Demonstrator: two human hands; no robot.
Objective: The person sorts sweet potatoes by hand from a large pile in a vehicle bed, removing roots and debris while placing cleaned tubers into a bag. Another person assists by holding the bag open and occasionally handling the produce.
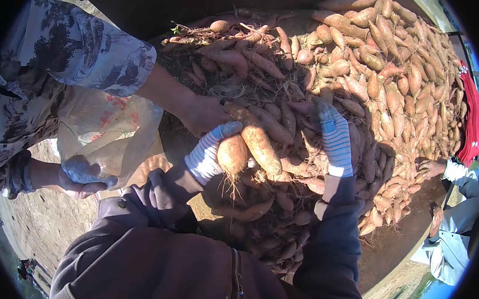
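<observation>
Gripping a round sweet potato (232,155) just left of centre with the gloved left hand (205,155). Touching a long sweet potato (256,142) alongside; cannot tell how supported. Likely firm, dense, dusty, easily skinned; best held round the thick middle. Touching the pile (393,101) right of centre with the gloved right hand (335,137); cannot tell whether closed on anything. Farther off, bordered at the right edge by red cloth (472,122).
</observation>
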